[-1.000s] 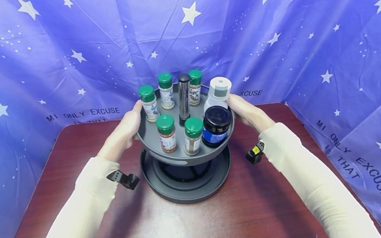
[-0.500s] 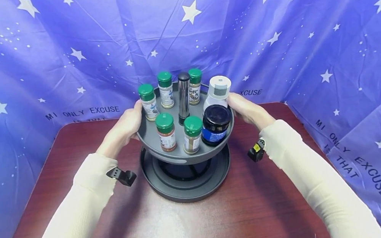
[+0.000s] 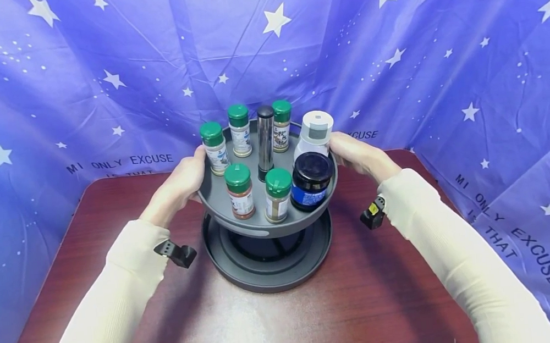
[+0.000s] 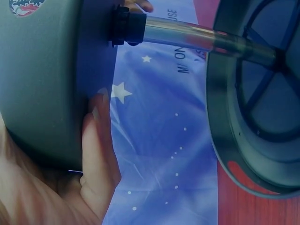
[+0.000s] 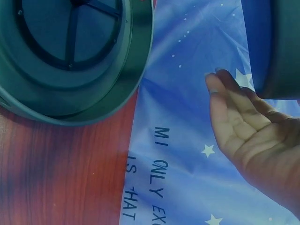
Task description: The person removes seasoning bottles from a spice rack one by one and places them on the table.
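A dark grey two-tier turntable stands in the head view, its upper tray (image 3: 216,193) over a wider-looking lower tray (image 3: 271,282). My left hand (image 3: 181,180) grips the upper tray's left side; in the left wrist view its fingers (image 4: 99,154) curl under the tray's base. At the right side, my right hand (image 3: 360,155) is beside the upper tray, and the right wrist view shows its fingers (image 5: 229,112) loosely extended by the tray's lower edge. Green-capped spice bottles (image 3: 240,191), a white-capped bottle (image 3: 317,129) and a black-lidded jar (image 3: 313,181) stand on the upper tray.
A metal post (image 3: 265,142) with a black top rises through the upper tray. Beneath everything lies a reddish-brown table (image 3: 366,295). Blue star-printed cloth (image 3: 145,68) hangs at the back and both sides, close behind the turntable.
My right wrist has shifted slightly outward and up in the head view. The left forearm has moved a little; the trays and bottles stay in about the same place.
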Tool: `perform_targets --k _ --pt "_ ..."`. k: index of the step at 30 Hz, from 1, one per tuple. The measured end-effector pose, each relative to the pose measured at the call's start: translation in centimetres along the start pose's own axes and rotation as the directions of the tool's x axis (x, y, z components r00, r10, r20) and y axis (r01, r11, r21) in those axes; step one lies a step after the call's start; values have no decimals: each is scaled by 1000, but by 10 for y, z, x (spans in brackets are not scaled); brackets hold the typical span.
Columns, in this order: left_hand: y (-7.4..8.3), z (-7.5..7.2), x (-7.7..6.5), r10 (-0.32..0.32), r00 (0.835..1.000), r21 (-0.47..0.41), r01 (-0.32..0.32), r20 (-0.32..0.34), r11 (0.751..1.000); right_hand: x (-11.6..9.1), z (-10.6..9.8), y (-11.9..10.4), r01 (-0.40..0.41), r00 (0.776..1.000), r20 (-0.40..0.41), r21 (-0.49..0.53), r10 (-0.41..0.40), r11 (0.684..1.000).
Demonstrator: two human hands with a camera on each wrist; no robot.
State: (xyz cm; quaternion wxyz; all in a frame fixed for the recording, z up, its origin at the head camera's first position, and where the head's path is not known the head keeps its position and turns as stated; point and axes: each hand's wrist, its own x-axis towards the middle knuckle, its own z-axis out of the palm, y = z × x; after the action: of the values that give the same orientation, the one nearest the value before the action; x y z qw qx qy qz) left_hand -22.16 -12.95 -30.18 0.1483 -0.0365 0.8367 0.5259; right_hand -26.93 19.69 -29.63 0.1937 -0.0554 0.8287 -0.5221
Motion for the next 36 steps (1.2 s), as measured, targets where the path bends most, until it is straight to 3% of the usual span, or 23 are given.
perform_targets --k 13,20,27,31,36 --pt "1 0 -1 4 1000 -21 -3 26 1000 0 -14 -16 -9 1000 23 82 7 997" --pt "2 0 -1 -5 1000 -15 6 25 1000 -7 -26 -31 13 999 45 -18 -12 1000" --pt "1 -1 -1 1 1000 -15 -1 20 1000 -7 -34 -45 19 999 44 -8 -19 1000" --pt "1 -1 -1 5 1000 -16 -5 16 1000 -8 -39 -55 7 999 48 -55 -5 998" --pt "1 0 -1 2 1000 -14 -2 16 1000 -14 -43 -70 62 994 97 -123 -50 990"
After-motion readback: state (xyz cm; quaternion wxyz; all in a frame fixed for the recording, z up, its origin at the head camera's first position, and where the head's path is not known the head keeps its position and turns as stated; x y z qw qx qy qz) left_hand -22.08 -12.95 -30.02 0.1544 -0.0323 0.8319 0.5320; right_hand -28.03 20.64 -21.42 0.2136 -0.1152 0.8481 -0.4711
